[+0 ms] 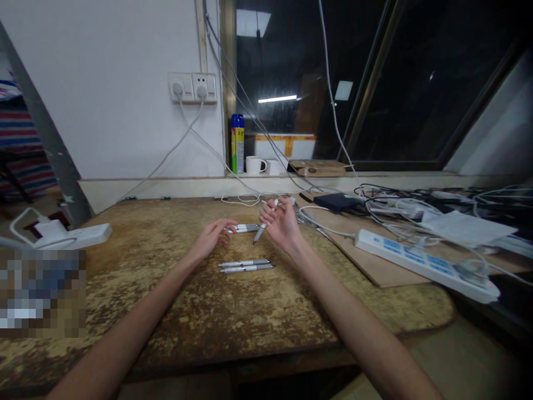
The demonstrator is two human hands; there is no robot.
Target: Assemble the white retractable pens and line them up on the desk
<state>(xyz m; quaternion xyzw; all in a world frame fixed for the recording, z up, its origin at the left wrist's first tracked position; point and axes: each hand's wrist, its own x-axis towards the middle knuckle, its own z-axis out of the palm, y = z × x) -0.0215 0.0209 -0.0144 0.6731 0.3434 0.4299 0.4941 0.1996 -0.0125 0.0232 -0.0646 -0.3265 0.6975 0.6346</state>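
Observation:
Between the fingers of my right hand [281, 222] is a grey and white pen [259, 234], tilted with its tip pointing down and to the left. My left hand [214, 238] is at the left end of a far pair of pens [246, 228] lying on the worn table [175, 311]; its fingers are curled, and whether they grip a pen is unclear. Nearer to me, two more grey and white pens [245, 266] lie side by side, roughly parallel, pointing right.
A white power strip [425, 265] and tangled cables lie at the right, by a brown board [375, 261]. Another strip [94, 234] sits at the left. A spray can [237, 145] and a mug [253, 165] stand on the windowsill.

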